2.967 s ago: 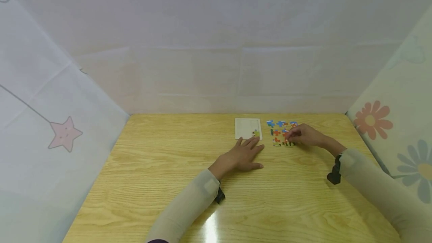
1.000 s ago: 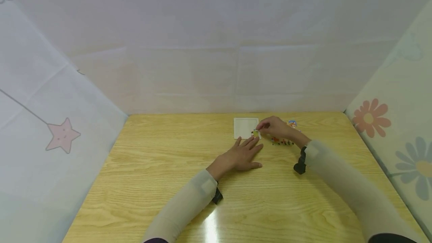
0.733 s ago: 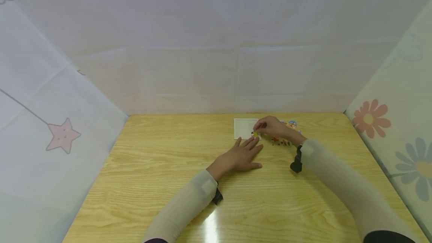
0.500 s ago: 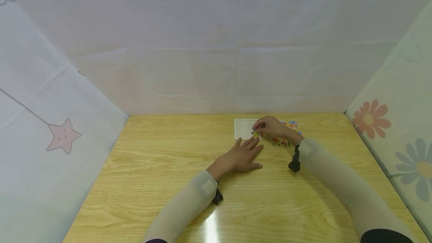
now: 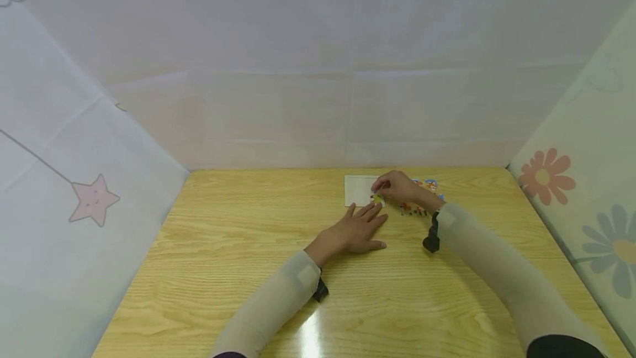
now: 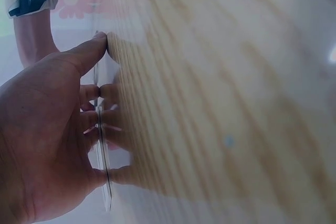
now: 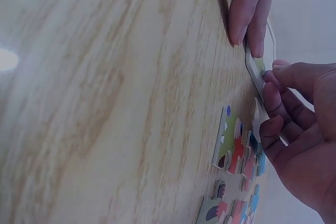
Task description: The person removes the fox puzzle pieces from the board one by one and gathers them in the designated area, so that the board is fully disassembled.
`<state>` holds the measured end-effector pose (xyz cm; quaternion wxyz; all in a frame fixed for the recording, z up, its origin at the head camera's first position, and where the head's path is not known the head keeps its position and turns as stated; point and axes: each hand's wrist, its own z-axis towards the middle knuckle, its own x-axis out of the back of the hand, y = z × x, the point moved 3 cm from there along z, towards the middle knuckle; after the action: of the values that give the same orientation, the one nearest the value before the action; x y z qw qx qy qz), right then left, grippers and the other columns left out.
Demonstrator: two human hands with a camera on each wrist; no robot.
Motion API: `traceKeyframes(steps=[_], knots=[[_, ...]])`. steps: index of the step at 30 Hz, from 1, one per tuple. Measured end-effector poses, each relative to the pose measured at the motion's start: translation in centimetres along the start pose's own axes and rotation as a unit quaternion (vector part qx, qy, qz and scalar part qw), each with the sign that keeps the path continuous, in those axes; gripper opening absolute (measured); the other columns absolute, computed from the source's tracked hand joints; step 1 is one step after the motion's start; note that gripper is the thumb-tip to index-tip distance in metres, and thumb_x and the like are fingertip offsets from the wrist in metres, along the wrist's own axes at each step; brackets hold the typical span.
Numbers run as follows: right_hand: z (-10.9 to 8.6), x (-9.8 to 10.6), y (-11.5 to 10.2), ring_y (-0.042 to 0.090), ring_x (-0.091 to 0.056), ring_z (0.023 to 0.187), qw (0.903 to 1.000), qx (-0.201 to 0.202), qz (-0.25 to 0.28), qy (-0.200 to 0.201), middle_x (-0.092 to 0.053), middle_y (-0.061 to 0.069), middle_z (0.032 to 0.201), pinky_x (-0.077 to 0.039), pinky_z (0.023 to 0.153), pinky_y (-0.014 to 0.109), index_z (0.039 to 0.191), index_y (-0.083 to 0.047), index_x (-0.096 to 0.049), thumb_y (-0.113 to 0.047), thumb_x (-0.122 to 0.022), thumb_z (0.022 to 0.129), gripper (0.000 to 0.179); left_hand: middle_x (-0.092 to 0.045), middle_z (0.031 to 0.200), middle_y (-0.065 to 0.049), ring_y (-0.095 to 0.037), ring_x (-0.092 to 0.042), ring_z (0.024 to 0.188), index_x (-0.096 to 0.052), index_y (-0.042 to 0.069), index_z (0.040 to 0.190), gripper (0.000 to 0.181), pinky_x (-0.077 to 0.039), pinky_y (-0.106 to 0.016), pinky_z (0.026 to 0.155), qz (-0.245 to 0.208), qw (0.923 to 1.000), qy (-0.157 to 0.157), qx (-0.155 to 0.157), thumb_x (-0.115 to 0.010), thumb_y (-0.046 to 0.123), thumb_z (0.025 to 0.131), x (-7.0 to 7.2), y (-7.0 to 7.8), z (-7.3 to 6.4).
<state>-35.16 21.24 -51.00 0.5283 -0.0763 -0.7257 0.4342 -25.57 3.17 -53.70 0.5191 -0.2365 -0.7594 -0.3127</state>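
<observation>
A pale square puzzle tray [image 5: 356,189] lies near the table's back edge, with a yellow-green puzzle piece [image 5: 377,199] in its near right corner. My left hand [image 5: 351,231] rests with spread fingers, its fingertips against the tray's near edge. Over that corner my right hand [image 5: 399,188] pinches a small puzzle piece between thumb and forefinger, mostly hidden by the fingertips. In the right wrist view, the right hand [image 7: 302,114] bends over the tray's rim beside the left fingers [image 7: 254,11]. Several loose puzzle pieces [image 7: 230,142] lie on the table just right of the tray.
The wooden table [image 5: 223,264] meets a pale cloth backdrop [image 5: 278,120] right behind the tray. Patterned cloth walls stand at the left and right. The right forearm [image 5: 497,258] passes over the table near the loose pieces and hides some of them.
My right hand has moved left from the loose pieces to the tray's near right corner, then shifted slightly further left there. The left hand has stayed in place.
</observation>
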Motion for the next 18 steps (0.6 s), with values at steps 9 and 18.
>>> traceKeyframes(steps=[9,18], knots=[[0.2,0.1,-0.2,0.035,-0.069,0.118,0.9992,-0.016,0.037,-0.007,-0.075,0.016,0.124,-0.055,0.103,0.053,0.12,0.0,-0.078,-0.001,-0.066,0.104,0.02,-0.004,0.179,-0.002,-0.021,-0.005,0.165,-0.021,0.024,0.172,0.079,-0.012,-0.06,0.131,0.035,0.9994,0.001,-0.002,-0.043,0.066,0.107,1.8,1.2,-1.5],[0.5,0.2,-0.1,0.029,-0.071,0.11,0.9988,-0.023,0.041,-0.013,-0.076,0.016,0.121,-0.058,0.098,0.047,0.121,0.0,-0.078,-0.002,-0.066,0.104,0.021,0.002,0.179,0.003,-0.017,0.002,0.165,-0.02,0.028,0.172,0.082,-0.006,-0.06,0.131,0.004,1.0,-0.001,0.0,-0.044,0.07,0.105,0.5,0.4,-0.4]])
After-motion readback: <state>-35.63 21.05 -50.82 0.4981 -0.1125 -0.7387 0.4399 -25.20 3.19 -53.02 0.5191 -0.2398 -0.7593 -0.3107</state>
